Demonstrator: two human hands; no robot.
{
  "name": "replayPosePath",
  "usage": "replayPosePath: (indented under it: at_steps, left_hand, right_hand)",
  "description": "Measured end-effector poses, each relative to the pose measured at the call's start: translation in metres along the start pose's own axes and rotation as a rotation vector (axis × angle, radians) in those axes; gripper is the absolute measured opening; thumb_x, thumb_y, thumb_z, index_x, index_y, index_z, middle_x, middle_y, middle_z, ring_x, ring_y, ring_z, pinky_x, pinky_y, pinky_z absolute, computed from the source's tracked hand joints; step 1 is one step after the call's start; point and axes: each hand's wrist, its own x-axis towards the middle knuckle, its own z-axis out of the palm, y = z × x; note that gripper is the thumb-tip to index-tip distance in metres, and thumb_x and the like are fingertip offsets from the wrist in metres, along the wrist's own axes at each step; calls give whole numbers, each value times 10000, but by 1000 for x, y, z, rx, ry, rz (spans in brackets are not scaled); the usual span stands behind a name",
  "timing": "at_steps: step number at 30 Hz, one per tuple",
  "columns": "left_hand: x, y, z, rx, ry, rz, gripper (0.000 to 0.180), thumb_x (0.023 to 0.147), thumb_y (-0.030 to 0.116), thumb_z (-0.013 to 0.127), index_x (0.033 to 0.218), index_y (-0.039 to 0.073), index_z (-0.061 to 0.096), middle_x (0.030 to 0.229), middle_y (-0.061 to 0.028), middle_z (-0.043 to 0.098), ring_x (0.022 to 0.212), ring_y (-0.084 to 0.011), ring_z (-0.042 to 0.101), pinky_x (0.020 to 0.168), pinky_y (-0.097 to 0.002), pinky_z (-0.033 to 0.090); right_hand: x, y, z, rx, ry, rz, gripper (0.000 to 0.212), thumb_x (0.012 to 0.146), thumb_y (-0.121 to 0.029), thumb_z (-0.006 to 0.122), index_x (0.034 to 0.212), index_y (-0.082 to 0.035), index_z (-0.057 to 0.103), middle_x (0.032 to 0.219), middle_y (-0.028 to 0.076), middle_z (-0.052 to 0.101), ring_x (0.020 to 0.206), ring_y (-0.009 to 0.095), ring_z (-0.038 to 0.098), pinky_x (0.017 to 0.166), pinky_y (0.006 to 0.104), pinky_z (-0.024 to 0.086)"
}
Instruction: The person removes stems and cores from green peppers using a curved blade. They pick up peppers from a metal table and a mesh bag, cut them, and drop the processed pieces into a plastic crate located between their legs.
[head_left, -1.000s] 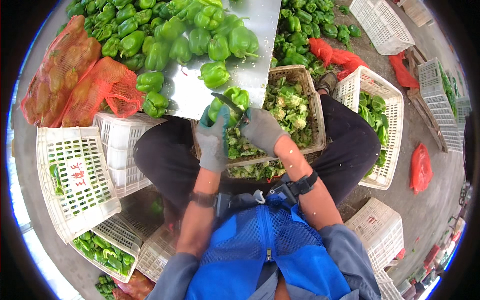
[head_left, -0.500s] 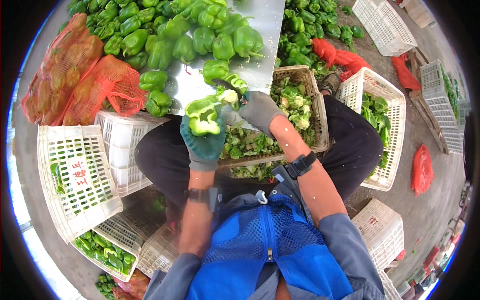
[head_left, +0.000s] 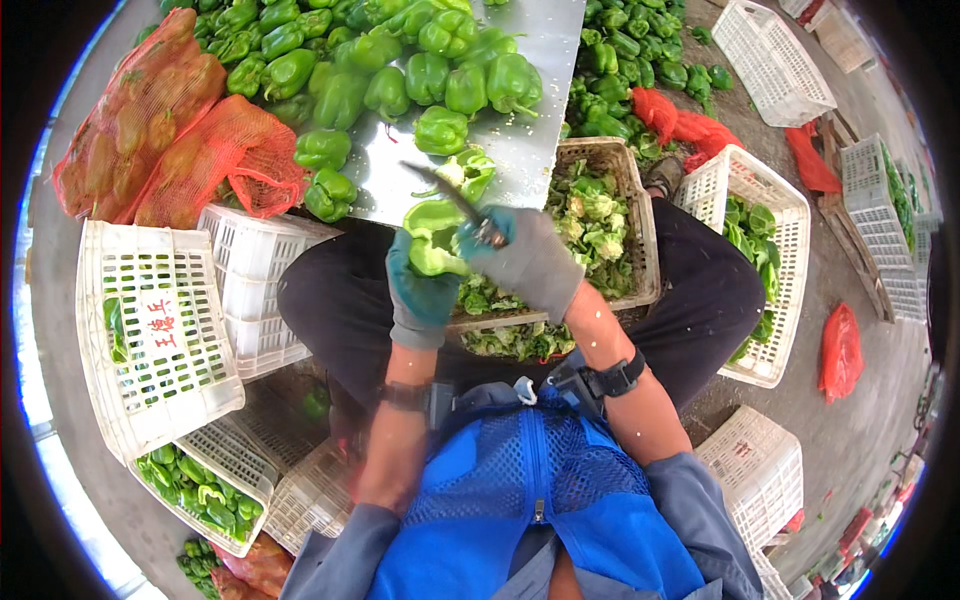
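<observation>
My left hand [head_left: 420, 295], in a green-and-grey glove, grips a cut-open green bell pepper [head_left: 432, 248], its pale inside showing. My right hand [head_left: 535, 262], gloved too, is closed round the handle of a knife [head_left: 452, 196]. The dark blade points up and left, passing over the pepper's upper right side; whether it touches cannot be made out. Just beyond the blade, another cut pepper piece [head_left: 472, 172] with a whitish seed core lies on the metal tabletop [head_left: 385, 185]. Whole bell peppers [head_left: 425, 78] are heaped farther back on it.
Between my knees sits a crate [head_left: 648, 240] of pepper cores and scraps. A white crate [head_left: 797, 300] of cut green pieces stands to the right. Red mesh sacks [head_left: 130, 130] and stacked white crates [head_left: 160, 340] crowd the left. More peppers [head_left: 625, 70] lie beyond the table.
My right hand has come down and nearer to my left, bringing the knife over the held pepper. The left hand has shifted slightly right and down. The view has tilted a little.
</observation>
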Motion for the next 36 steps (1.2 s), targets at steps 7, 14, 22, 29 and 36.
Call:
replayPosePath:
  at_steps: [7, 14, 22, 29, 36]
  left_hand:
    - [-11, -24, 7, 290, 29, 130, 519, 1142, 418, 440, 1418, 20, 628, 1312, -112, 730, 1148, -234, 730, 1008, -388, 602]
    - [-3, -3, 22, 113, -22, -130, 463, 1112, 387, 474, 1343, 15, 627, 1198, -144, 751, 1049, -251, 753, 914, -375, 636]
    - [-17, -18, 26, 921, -75, 515, 557, 901, 16, 860, 1368, -28, 558, 1266, -151, 687, 1092, -232, 736, 914, -365, 622]
    - [-13, -32, 22, 1197, -342, 335, 408, 1140, 188, 502, 1431, -65, 634, 1326, -212, 748, 1129, -287, 764, 956, -386, 625]
    - [-26, -39, 48, 1396, -192, 624, 460, 1205, 318, 446, 1502, -16, 555, 1265, -149, 714, 1099, -234, 738, 884, -344, 636]
  right_hand:
    - [-24, 14, 26, -179, -39, -141, 290, 897, -267, 812, 862, -3, 698, 751, 199, 677, 724, 424, 679, 707, 497, 542]
    - [-70, 19, 25, -423, -93, -472, 279, 883, -301, 813, 1089, -122, 753, 934, 134, 779, 776, 364, 737, 706, 448, 583]
    - [-62, 7, -23, -174, 269, -88, 318, 918, -302, 871, 1068, -50, 748, 800, 115, 753, 701, 249, 753, 673, 384, 593]
    - [-30, 50, -17, -227, 415, -138, 170, 930, -187, 790, 918, -58, 680, 703, 99, 686, 644, 333, 695, 660, 464, 564]
    - [-67, 21, -25, -122, 419, -108, 205, 905, -151, 833, 1040, -37, 729, 759, 115, 713, 633, 271, 677, 633, 403, 547]
